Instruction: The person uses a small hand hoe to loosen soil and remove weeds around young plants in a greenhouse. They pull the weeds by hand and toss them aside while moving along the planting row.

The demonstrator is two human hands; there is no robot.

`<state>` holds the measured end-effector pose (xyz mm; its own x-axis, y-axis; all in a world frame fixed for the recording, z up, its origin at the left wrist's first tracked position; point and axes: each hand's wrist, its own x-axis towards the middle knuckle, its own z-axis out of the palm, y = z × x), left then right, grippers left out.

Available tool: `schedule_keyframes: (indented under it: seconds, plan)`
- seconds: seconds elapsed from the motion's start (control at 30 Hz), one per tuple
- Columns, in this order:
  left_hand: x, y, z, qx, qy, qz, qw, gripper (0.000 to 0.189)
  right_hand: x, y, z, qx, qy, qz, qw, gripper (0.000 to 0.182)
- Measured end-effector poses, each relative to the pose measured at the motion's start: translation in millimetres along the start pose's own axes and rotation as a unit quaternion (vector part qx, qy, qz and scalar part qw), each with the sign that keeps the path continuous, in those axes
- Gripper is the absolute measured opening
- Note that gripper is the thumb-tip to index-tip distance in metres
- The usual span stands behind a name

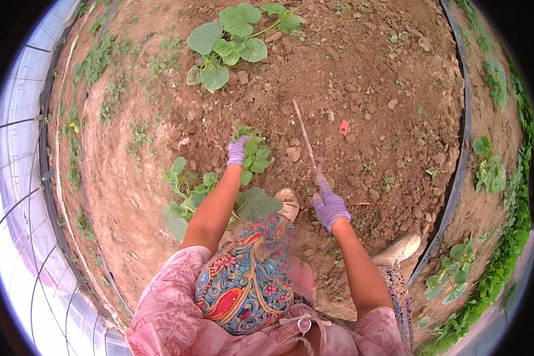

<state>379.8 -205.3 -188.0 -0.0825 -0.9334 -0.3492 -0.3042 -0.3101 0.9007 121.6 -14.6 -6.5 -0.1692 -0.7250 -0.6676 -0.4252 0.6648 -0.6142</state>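
Observation:
My left hand (237, 151), in a purple knit glove, grips a bunch of leafy green weeds (258, 156) low over the soil. Its fingers are partly hidden by the leaves. In my right hand (331, 205), gloved alike, is one end of a thin stick-like rod (304, 133). The rod points away from me, its far end at or just above the loose soil (365, 89). Under my left forearm grows a vine plant with broad leaves (258, 204).
Ahead stands another broad-leaved vine plant (238, 44). A small red-orange piece (344, 127) lies on the soil. Dark hoses (465, 133) run along the right side. Plastic greenhouse sheeting on hoops (18, 155) curves at the left. My shoes (398, 250) are planted on the ground.

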Motion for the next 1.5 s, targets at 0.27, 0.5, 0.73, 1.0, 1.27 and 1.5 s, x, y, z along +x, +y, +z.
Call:
schedule_keyframes:
  seconds: [0.27, 0.5, 0.73, 1.0, 1.27, 1.5]
  plan:
    - [11.0, -4.4, 2.9, -0.038, -0.154, -0.124, 0.98, 0.028, -1.7, 52.7, -76.1, 0.109, 0.28, 0.054, 0.952, 0.055]
    - [62.4, -84.7, -42.6, -0.013, -0.11, -0.064, 0.992, 0.031, -104.0, 91.1, -1.9, 0.034, 0.138, 0.14, 0.98, 0.06]
    - [35.3, -39.4, -2.1, 0.017, -0.167, -0.079, 0.983, 0.024, -105.9, 64.2, -37.1, 0.047, 0.263, 0.137, 0.954, 0.055]
    - [19.6, -4.9, 26.8, -0.154, -0.01, -0.131, 0.979, 0.029, -118.7, 99.7, 19.0, 0.039, 0.153, 0.195, 0.968, 0.054]
    - [45.2, -26.8, -10.6, 0.005, -0.013, -0.075, 0.997, 0.027, -24.3, 26.1, -108.3, 0.097, 0.399, -0.004, 0.912, 0.051]
    - [23.3, 6.9, 26.5, -0.066, -0.04, -0.149, 0.986, 0.025, -103.1, 142.6, -57.2, -0.021, 0.26, 0.141, 0.955, 0.052]
